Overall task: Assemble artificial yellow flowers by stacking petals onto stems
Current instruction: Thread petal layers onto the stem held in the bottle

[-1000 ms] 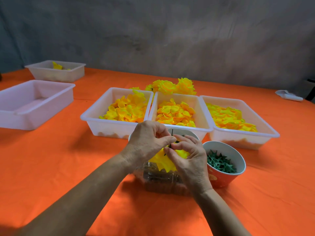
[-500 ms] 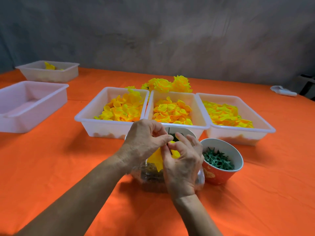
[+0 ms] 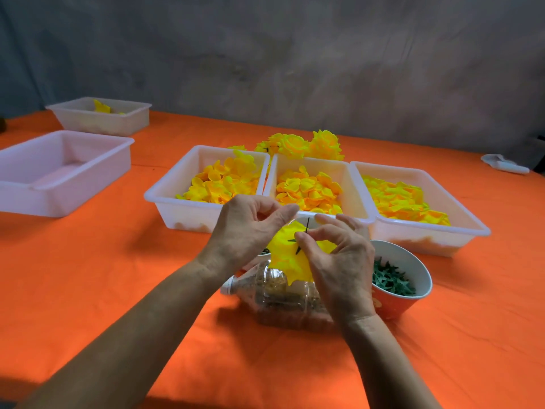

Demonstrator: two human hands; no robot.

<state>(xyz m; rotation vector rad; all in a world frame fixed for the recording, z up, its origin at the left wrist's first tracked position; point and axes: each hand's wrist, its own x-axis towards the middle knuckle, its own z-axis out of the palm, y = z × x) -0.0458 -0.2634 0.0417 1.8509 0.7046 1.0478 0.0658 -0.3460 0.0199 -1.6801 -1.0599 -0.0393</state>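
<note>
Your right hand (image 3: pixel 339 261) pinches the stem (image 3: pixel 306 227), its tip pointing toward 12 o'clock through the yellow petals (image 3: pixel 290 255). Your left hand (image 3: pixel 247 231) pinches shut at 11 o'clock; what it holds is unclear. Orange table (image 3: pixel 118 276), grey wall (image 3: pixel 295 54).

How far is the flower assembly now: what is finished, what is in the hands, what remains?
Done: a few finished flowers lie behind the trays. In hand: the right hand pinches a dark stem through yellow petals, with the left hand beside. Left: three trays of loose petals remain well filled.
</note>
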